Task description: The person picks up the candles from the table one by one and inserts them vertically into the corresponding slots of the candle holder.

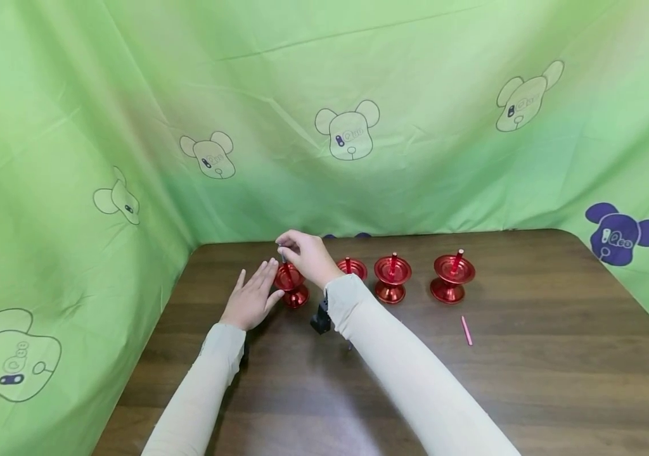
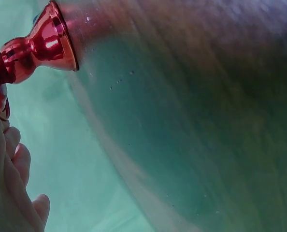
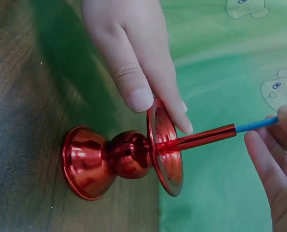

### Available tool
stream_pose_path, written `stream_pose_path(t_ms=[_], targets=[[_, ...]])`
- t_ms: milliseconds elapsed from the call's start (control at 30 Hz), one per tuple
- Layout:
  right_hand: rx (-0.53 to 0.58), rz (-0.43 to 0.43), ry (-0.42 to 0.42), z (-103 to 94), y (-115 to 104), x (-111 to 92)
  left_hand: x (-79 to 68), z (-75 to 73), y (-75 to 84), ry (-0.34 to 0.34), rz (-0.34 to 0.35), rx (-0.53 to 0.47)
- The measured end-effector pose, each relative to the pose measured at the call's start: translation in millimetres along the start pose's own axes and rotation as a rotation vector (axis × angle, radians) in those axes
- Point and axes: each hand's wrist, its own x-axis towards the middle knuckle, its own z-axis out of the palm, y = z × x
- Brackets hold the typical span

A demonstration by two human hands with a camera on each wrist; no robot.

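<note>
Head view, right fingers [image 1: 288,238] pinching stick [image 3: 256,125], left fingers [image 1: 261,273] spread, sleeve [image 1: 350,303] half-hiding red holder [image 1: 356,268]

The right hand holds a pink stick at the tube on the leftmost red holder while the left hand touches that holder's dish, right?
Not quite: the stick in the right hand is blue, not pink, as the right wrist view shows. It meets the tube on the leftmost red holder, whose dish the left hand touches.

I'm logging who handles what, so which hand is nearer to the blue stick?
Right: the right hand pinches the upper end of the blue stick. The left hand is lower, at the dish rim of the red holder, apart from the stick.
</note>
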Motion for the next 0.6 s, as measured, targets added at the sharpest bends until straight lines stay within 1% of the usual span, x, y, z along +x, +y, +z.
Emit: stream_pose_path(t_ms=[367, 600], targets=[[0.022, 0.022, -0.014, -15.8, -6, 4, -1.2, -5.2, 3.5, -0.03, -0.013, -0.024], [0.037, -0.035, 0.029, -28.7, -7, 2, -3.0, -7.2, 4.5, -0.021, -0.007, -0.022]])
